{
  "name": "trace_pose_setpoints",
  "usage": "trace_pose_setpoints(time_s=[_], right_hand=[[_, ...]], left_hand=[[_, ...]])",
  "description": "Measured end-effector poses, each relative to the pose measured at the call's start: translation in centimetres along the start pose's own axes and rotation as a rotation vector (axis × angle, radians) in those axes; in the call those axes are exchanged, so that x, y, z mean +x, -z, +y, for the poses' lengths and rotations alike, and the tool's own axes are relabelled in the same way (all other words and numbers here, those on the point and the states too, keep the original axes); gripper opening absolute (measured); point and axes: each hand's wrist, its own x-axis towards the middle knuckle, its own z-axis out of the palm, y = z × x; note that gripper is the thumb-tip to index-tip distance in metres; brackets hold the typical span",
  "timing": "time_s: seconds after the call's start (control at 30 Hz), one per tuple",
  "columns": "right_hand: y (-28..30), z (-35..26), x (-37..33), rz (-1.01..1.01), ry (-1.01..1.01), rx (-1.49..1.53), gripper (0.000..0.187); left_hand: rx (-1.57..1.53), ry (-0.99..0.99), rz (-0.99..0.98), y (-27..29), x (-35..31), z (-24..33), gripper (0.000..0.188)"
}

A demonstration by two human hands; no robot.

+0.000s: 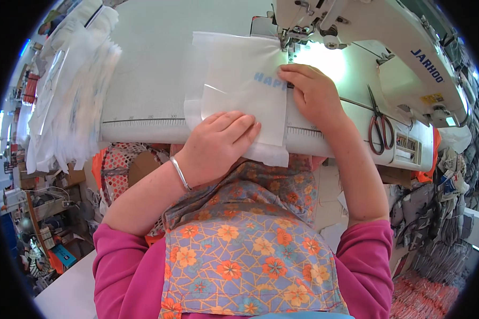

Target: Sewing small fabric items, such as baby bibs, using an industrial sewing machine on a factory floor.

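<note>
A white fabric piece [234,58] lies on the sewing machine table, with a shiny translucent sheet [234,98] over it bearing pale blue lettering. Its far right corner sits under the presser foot [285,43]. My left hand [218,141] rests flat on the near part of the sheet, fingers stretched out, a silver bangle at the wrist. Close to the needle, my right hand [314,90] grips the right edge of the fabric between its fingers, just below the lettering. What lies under both palms is hidden.
The white sewing machine [399,53] fills the upper right, its lamp lit. Red-handled scissors [380,127] lie right of my right forearm. A stack of white fabric pieces [72,90] hangs over the table's left side. A ruler strip [143,121] runs along the front edge.
</note>
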Motion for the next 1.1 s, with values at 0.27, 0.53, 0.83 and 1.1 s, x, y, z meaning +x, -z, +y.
trace_pose_setpoints(time_s=[0.27, 0.53, 0.83, 1.1], right_hand=[[0.1, -0.6, 0.0, -0.036, -0.033, -0.045, 0.032], [0.2, -0.5, -0.2, -0.025, -0.028, -0.065, 0.031], [0.2, -0.5, -0.2, -0.017, -0.029, -0.053, 0.031], [0.3, -0.6, -0.1, -0.034, -0.013, -0.063, 0.032]], left_hand=[[-0.008, -0.011, 0.018, -0.2, 1.0, -1.8, 0.035], [0.016, -0.043, 0.002, -0.8, 2.8, -3.3, 0.026], [-0.036, -0.01, -0.019, -1.8, 4.6, -5.2, 0.029], [0.036, -0.048, -0.003, -2.5, 6.5, -8.2, 0.03]])
